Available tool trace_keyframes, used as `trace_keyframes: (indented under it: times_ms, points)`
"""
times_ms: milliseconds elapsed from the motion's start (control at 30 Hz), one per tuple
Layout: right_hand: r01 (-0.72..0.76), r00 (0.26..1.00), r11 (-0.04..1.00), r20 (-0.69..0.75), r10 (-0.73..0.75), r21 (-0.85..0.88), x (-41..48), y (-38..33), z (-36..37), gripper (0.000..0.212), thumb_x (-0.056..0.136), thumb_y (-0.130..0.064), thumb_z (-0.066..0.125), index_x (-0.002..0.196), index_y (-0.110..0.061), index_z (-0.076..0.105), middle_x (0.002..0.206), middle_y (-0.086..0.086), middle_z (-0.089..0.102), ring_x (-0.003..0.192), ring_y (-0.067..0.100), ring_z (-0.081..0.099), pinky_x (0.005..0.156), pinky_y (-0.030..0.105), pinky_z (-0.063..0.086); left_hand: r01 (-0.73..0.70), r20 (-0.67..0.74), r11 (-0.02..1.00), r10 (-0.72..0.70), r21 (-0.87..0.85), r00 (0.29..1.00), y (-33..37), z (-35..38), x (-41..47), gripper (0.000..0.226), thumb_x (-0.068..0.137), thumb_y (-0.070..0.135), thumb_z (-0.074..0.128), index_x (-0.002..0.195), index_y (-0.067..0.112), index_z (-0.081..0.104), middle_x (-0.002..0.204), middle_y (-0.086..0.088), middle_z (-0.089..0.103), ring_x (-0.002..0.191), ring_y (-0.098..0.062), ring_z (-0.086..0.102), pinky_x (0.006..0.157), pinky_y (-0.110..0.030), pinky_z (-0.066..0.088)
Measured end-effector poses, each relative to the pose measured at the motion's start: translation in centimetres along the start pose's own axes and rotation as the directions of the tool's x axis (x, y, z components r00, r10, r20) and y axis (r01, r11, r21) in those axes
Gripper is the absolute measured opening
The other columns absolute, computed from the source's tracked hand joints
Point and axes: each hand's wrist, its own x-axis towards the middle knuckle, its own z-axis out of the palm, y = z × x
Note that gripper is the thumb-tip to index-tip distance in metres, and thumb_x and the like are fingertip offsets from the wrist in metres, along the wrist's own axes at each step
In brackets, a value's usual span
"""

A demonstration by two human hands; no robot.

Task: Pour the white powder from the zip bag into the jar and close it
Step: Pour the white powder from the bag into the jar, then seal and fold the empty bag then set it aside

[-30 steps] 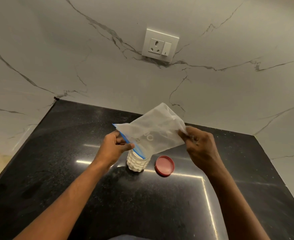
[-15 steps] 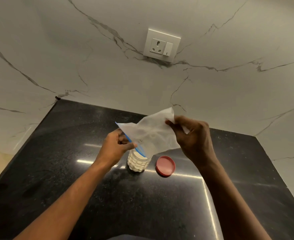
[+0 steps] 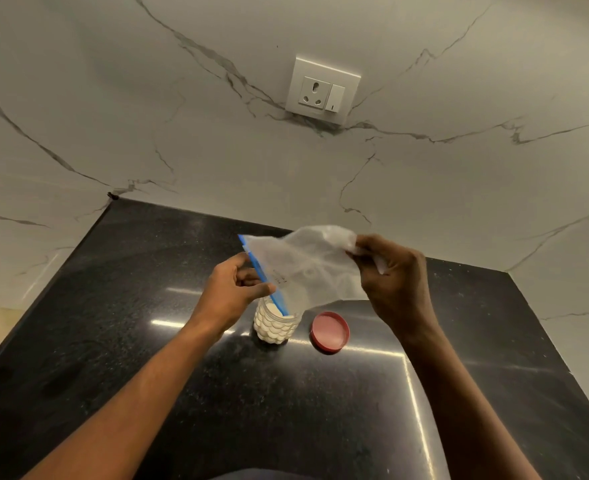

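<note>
A clear zip bag point(image 3: 306, 268) with a blue zip strip hangs tilted over a textured clear jar point(image 3: 276, 327) filled with white powder on the black counter. My left hand point(image 3: 232, 292) pinches the bag at its blue zip edge, whose lower end dips into the jar's mouth. My right hand point(image 3: 395, 282) grips the bag's crumpled far end, held higher to the right. The bag looks nearly empty. A red lid point(image 3: 330, 330) lies flat on the counter just right of the jar.
The black granite counter point(image 3: 147, 341) fills a corner between marble walls at the back and on both sides. A white socket with switch point(image 3: 322, 90) sits on the back wall.
My right hand has shifted its grip along the bag's far end, bunching it, and the bag has sagged lower. My left hand and the jar have stayed in place.
</note>
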Motion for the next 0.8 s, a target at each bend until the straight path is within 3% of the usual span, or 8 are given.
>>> trace_keyframes:
  times_ms: [133,267,333,400,500,567,700,800]
  points:
    - [-0.048,0.997,0.997,-0.062,0.051,0.054,-0.4,-0.3,-0.4,0.031,0.083,-0.046,0.085,0.081,-0.017,0.075,0.063,-0.021,0.061,0.052,0.0,0.054,0.049,0.018,0.043,0.001,0.005,1.0,-0.001,0.014,1.0,0.2,0.2,-0.1,0.04,0.088,0.007,0.083,0.117,0.03,0.067,0.105,0.011,0.082,0.099,-0.007,0.079,0.076,-0.021,0.063]
    - [-0.254,0.917,0.965,0.299,0.263,-0.069,-1.0,0.6,-1.3,0.093,0.069,-0.041,0.095,0.148,-0.034,0.047,0.124,-0.024,0.054,0.105,-0.009,0.055,0.087,0.012,0.048,0.019,-0.006,1.0,-0.019,-0.013,1.0,0.0,0.2,-0.1,0.038,0.089,0.008,0.082,0.117,0.03,0.068,0.105,0.01,0.083,0.1,-0.007,0.079,0.078,-0.022,0.061]
    - [-0.32,0.891,0.946,0.326,0.317,-0.046,-1.8,1.1,-1.6,0.078,0.076,-0.023,0.093,0.141,-0.034,0.05,0.121,-0.018,0.06,0.104,0.003,0.064,0.083,0.019,0.059,0.031,-0.008,0.999,-0.031,-0.038,0.999,-0.2,0.1,-0.2,0.04,0.089,0.007,0.081,0.119,0.03,0.068,0.105,0.009,0.083,0.1,-0.007,0.079,0.078,-0.022,0.06]
    - [-0.296,0.943,0.955,0.166,0.287,0.03,-2.5,1.3,-1.5,0.039,0.086,-0.018,0.085,0.119,-0.028,0.066,0.106,-0.009,0.071,0.092,0.012,0.072,0.068,0.021,0.061,0.035,0.01,0.998,-0.035,-0.055,0.999,-0.3,0.1,-0.3,0.041,0.089,0.007,0.082,0.12,0.029,0.069,0.105,0.007,0.084,0.101,-0.008,0.079,0.082,-0.024,0.06]
    - [-0.194,0.977,0.981,0.1,0.191,0.021,-2.6,1.3,-1.3,0.004,0.098,-0.023,0.073,0.099,-0.025,0.071,0.082,-0.01,0.071,0.067,0.005,0.069,0.056,0.018,0.053,0.032,0.026,0.998,-0.031,-0.061,0.999,-0.4,0.2,-0.3,0.04,0.089,0.005,0.081,0.122,0.025,0.069,0.107,0.002,0.083,0.104,-0.013,0.079,0.093,-0.037,0.06]
    - [-0.207,0.961,0.978,0.182,0.206,-0.012,-2.8,1.5,-1.1,0.005,0.099,-0.02,0.071,0.099,-0.025,0.072,0.08,-0.009,0.072,0.066,0.006,0.069,0.057,0.022,0.055,0.016,0.028,0.998,-0.015,-0.061,1.0,-0.3,0.4,-0.2,0.04,0.091,0.005,0.079,0.124,0.025,0.068,0.109,0.002,0.083,0.105,-0.013,0.078,0.095,-0.038,0.061]
    - [-0.387,0.913,0.883,-0.024,0.407,0.265,-2.3,2.0,-2.1,0.006,0.094,-0.021,0.08,0.088,-0.019,0.078,0.079,0.008,0.078,0.07,0.028,0.075,0.06,0.044,0.063,-0.023,0.079,0.986,0.037,-0.163,0.996,2.1,1.0,0.4,0.046,0.092,0.018,0.079,0.136,0.023,0.065,0.121,0.001,0.079,0.111,-0.015,0.076,0.093,-0.033,0.064]
    - [-0.415,0.87,0.778,-0.045,0.492,0.471,-2.1,2.3,-2.9,0.005,0.09,-0.023,0.084,0.091,-0.018,0.081,0.085,0.007,0.08,0.074,0.022,0.078,0.063,0.034,0.064,-0.047,0.107,0.969,0.074,-0.241,0.992,5.4,1.7,1.6,0.045,0.095,0.029,0.073,0.137,0.013,0.064,0.124,-0.003,0.078,0.112,-0.018,0.076,0.091,-0.03,0.063]
